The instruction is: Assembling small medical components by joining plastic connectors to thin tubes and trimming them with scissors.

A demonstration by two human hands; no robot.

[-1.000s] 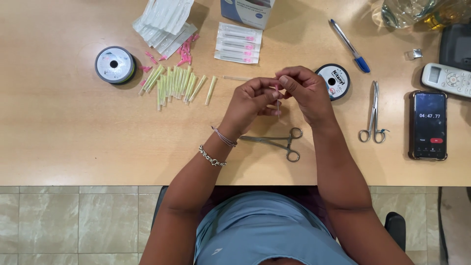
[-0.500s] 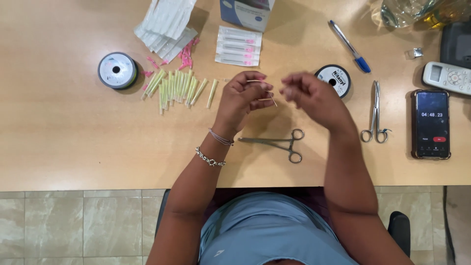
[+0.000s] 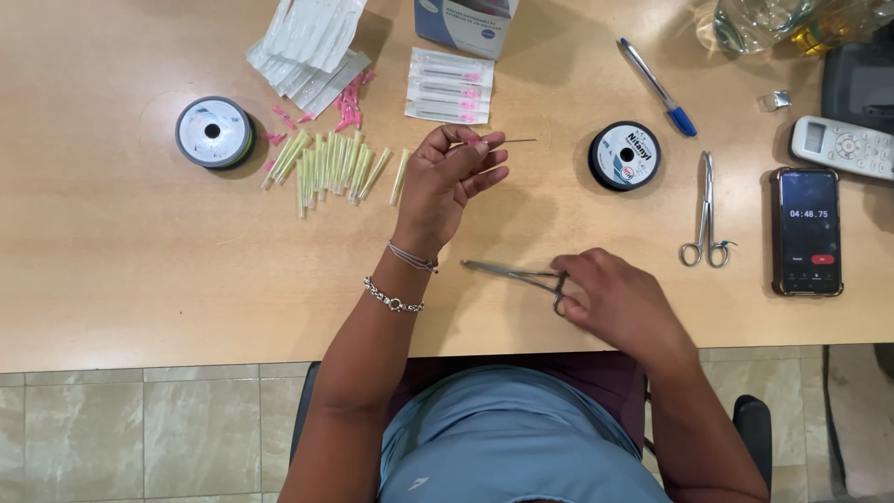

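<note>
My left hand is raised over the middle of the wooden table and pinches a thin metal needle that points right. Lower down, near the table's front edge, my right hand rests on the ring handles of metal forceps that lie flat with their tips pointing left. A row of pale green needle caps lies to the left of the left hand.
Two thread spools: one far left, one black to the right. Second forceps, phone with timer, remote, blue pen, sealed needle packets, opened wrappers, pink caps, a box.
The hands, joined a second ago, have parted. The right hand dropped to the forceps near the front edge. The left hand stayed up, holding the needle.
</note>
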